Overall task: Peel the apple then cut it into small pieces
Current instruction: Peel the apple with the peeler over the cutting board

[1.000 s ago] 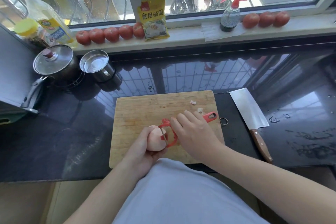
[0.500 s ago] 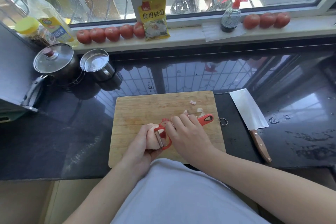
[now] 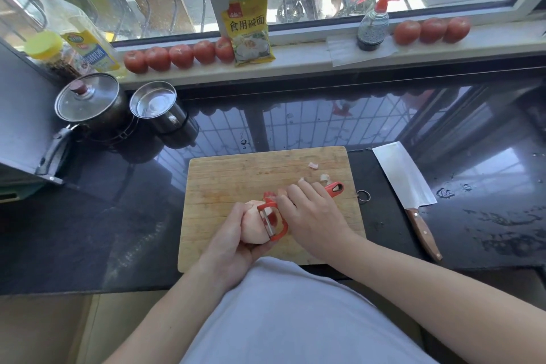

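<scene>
Lidded pot (image 3: 88, 103) (contents hidden) beside seemingly empty steel cup (image 3: 155, 105).

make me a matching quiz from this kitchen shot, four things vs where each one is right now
Things:
1. apple
2. peeler
3. cleaver
4. spray bottle

Places:
A. flat on the dark counter, right of the cutting board
B. on the windowsill
C. gripped in the left hand
D. held by the right hand

Pairs: 1-C, 2-D, 3-A, 4-B
</scene>
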Demonstrator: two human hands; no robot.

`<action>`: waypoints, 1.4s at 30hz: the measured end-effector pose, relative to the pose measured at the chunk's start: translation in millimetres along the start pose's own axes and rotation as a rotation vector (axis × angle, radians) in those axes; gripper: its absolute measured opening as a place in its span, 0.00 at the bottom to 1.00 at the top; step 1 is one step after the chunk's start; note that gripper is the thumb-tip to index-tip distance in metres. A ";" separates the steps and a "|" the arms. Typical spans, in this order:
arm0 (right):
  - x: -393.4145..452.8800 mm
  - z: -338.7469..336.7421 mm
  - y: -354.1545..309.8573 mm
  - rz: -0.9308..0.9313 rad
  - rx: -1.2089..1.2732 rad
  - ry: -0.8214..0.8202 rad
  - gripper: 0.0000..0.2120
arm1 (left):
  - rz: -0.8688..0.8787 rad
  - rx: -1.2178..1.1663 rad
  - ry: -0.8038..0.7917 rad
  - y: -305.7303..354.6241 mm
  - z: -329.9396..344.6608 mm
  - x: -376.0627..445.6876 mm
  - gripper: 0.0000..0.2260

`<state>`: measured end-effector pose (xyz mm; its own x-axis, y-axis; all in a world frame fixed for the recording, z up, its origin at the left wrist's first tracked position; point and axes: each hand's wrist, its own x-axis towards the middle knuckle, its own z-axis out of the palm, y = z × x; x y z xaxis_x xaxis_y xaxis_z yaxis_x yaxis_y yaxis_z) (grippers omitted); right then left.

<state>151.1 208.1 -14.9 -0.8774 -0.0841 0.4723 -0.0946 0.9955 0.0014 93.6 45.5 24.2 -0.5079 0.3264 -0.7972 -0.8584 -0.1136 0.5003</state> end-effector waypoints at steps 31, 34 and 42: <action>0.8 -7.5 26.9 -0.108 -0.015 -0.131 0.09 | -0.042 0.054 -0.127 -3.9 -3.1 -12.0 0.19; -6.2 10.5 50.8 -0.012 -0.178 -0.354 0.11 | -0.047 0.066 -0.131 -4.3 -4.3 -14.4 0.23; -5.7 2.0 63.6 0.256 -0.192 -0.642 0.24 | -0.036 0.060 -0.020 -5.0 -7.9 -8.0 0.20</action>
<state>149.1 271.9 -19.3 -0.9701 0.2026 -0.1334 0.1835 0.9726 0.1427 101.5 36.1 25.4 -0.4745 0.3484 -0.8084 -0.8699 -0.0448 0.4913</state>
